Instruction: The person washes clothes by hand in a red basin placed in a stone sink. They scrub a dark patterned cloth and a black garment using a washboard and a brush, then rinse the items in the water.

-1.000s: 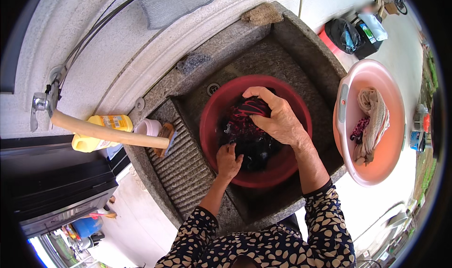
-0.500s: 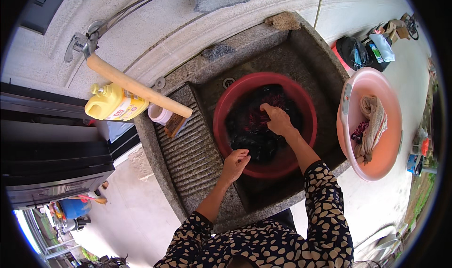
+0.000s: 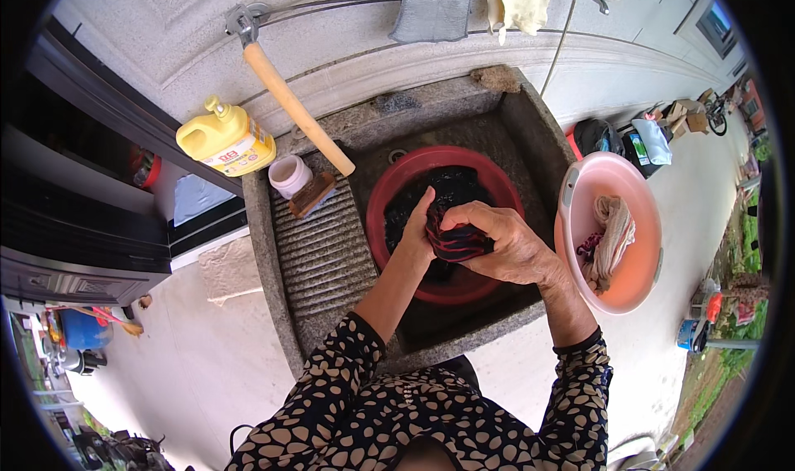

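Note:
Between my two hands is a bunched wet cloth [image 3: 453,241], black with red streaks, held up over a red basin [image 3: 378,206]. My left hand [image 3: 416,233] presses the cloth from its left side, thumb pointing up. From the right, my right hand [image 3: 515,246] curls its fingers over and around it. Dark water with black fabric [image 3: 451,185] lies in the basin below, partly hidden by my hands. The basin stands in a stone sink [image 3: 538,144], beside its ridged washboard [image 3: 323,260].
A pink tub [image 3: 648,247] holding light and patterned cloths stands right of the sink. At the sink's left corner are a yellow pump jug [image 3: 228,140], a pinkish-white cup [image 3: 289,175] and a scrub brush [image 3: 312,194]. A wooden-handled tool [image 3: 298,111] leans across there.
Both hands have come together and lifted the red-streaked cloth out of the dark water. Earlier the right hand was reaching into the basin and the left hovered at its edge. The view has shifted.

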Available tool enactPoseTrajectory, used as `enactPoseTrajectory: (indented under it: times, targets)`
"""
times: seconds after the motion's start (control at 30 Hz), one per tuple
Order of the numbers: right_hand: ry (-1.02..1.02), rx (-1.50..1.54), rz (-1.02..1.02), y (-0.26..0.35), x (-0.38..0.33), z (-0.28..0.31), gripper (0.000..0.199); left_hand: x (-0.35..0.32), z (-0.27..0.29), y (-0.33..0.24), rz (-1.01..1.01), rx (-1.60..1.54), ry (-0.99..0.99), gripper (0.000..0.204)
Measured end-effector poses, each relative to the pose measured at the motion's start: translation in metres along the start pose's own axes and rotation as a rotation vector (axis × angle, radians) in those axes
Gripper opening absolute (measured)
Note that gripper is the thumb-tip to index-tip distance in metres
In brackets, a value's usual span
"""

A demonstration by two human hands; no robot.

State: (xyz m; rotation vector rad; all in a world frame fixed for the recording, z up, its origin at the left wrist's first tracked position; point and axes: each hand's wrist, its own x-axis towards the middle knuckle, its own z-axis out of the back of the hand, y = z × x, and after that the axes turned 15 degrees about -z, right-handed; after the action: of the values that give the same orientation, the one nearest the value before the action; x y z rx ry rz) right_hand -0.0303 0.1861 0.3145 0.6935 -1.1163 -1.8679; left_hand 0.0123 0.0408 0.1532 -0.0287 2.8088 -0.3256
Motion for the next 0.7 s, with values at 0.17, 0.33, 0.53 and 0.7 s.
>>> enactPoseTrajectory:
  times: [0.17,0.33,0.53,0.7]
  targets:
    - [-0.252,0.646,-0.113,-0.028,0.008,-0.001,0.054,-0.015,0.035,0.001,-0.008,-0.171,-0.218,0.026]
    - [-0.572,1.093,-0.145,-0.132,0.029,-0.019,0.027,-0.049,-0.012,0.001,0.003,-0.197,-0.124,0.035]
    - [-0.177,1.858,-0.278,-0.13,0.028,-0.112,0.049,-0.066,-0.023,-0.001,-0.063,-0.285,0.106,0.052]
    - [-0.222,1.805,-0.18,-0.082,0.039,-0.113,0.051,-0.077,-0.014,-0.003,-0.091,-0.215,0.12,0.068]
